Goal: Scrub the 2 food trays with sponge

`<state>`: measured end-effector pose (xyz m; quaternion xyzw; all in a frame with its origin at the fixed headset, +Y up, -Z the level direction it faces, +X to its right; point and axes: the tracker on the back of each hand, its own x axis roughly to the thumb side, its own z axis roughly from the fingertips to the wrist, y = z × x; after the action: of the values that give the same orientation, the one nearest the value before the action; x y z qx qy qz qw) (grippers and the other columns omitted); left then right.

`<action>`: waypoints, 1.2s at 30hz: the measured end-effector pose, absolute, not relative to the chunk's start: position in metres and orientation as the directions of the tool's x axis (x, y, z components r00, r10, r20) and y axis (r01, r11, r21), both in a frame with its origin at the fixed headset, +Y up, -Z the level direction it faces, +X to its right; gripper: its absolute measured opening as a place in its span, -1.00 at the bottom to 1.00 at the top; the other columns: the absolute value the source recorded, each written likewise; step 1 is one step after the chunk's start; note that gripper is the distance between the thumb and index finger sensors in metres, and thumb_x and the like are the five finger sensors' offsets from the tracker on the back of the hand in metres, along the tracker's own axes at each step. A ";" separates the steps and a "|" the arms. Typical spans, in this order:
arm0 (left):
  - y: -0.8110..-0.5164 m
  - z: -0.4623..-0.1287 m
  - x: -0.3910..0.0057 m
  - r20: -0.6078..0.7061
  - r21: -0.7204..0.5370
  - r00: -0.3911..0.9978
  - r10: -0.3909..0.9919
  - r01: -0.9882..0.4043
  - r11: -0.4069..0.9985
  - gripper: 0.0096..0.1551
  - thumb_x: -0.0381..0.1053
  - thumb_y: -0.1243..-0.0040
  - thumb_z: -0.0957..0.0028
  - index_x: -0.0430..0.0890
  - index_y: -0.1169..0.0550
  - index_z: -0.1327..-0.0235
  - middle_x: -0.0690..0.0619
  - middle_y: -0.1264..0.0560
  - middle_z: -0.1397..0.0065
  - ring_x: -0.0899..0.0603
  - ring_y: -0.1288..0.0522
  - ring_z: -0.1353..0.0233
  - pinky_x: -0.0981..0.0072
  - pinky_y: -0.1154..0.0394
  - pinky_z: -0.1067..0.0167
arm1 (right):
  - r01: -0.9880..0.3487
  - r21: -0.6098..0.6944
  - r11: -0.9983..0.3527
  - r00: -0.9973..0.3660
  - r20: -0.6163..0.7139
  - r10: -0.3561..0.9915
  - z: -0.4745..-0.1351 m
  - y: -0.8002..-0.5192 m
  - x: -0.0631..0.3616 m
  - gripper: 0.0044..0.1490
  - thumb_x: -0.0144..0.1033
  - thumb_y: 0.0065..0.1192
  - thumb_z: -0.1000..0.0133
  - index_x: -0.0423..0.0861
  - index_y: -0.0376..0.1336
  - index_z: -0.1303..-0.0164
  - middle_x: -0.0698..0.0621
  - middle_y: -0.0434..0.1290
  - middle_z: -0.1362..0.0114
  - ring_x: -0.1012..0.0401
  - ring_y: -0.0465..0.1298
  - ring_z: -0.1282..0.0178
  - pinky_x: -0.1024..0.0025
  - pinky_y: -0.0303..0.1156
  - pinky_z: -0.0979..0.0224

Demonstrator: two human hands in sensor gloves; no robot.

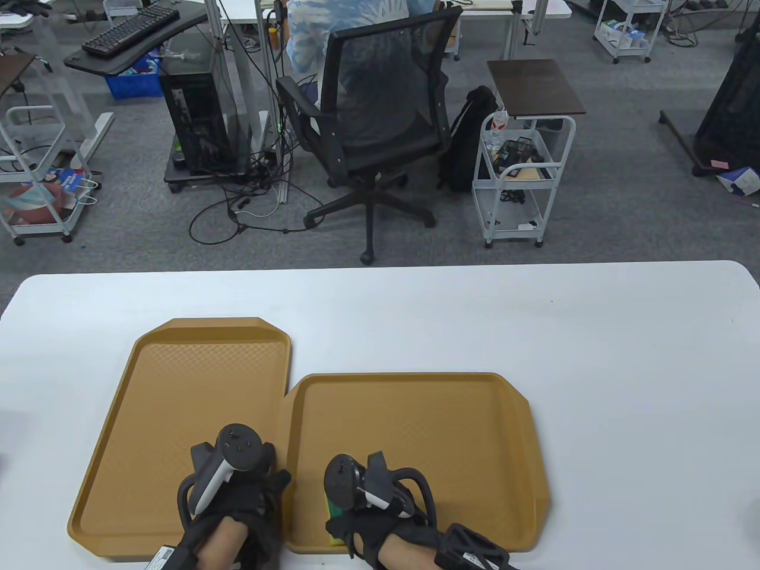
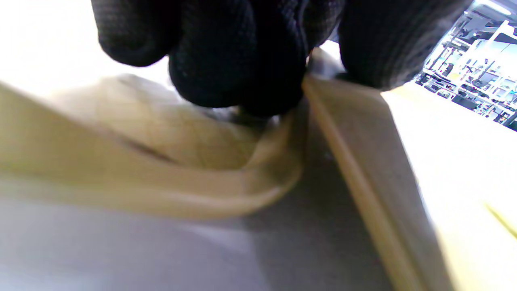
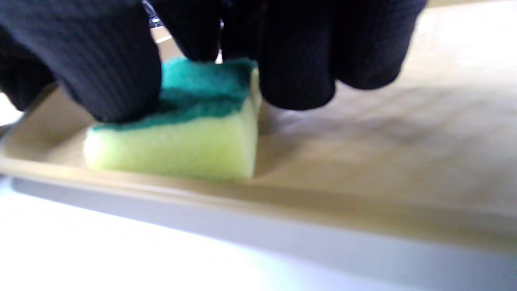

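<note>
Two tan food trays lie side by side on the white table: the left tray and the right tray. My right hand grips a yellow sponge with a green scrub top. It presses the sponge flat on the right tray's floor at the near left corner. A sliver of the sponge shows under the glove. My left hand sits on the left tray's near right corner. Its curled fingers clamp the left tray's rim beside the right tray's rim.
The table's far half and right side hold nothing. Beyond the far edge a person sits in a black office chair, with a white cart beside it. The trays' near rims lie close to the table's front edge.
</note>
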<state>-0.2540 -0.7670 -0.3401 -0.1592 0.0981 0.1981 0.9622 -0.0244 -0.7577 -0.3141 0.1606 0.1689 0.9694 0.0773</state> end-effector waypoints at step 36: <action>-0.766 -0.341 -0.248 -0.244 -0.266 0.921 0.303 -0.364 0.892 -0.17 0.21 -0.31 0.07 -0.02 -0.43 -0.50 -0.02 -0.68 0.00 -0.18 -0.65 0.07 -0.08 -0.51 -0.11 | 0.173 0.243 -0.954 -0.982 0.113 -0.150 -0.296 -0.747 0.163 -0.13 -0.07 0.49 -0.01 -0.08 0.22 -0.52 -0.20 0.29 -0.59 0.02 0.56 -0.04 -0.08 0.50 -0.30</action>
<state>-0.2478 -0.7662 -0.3409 -0.1552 0.0985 0.1725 0.9677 0.1628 -0.7466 -0.2959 0.0465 0.1270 0.9874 -0.0819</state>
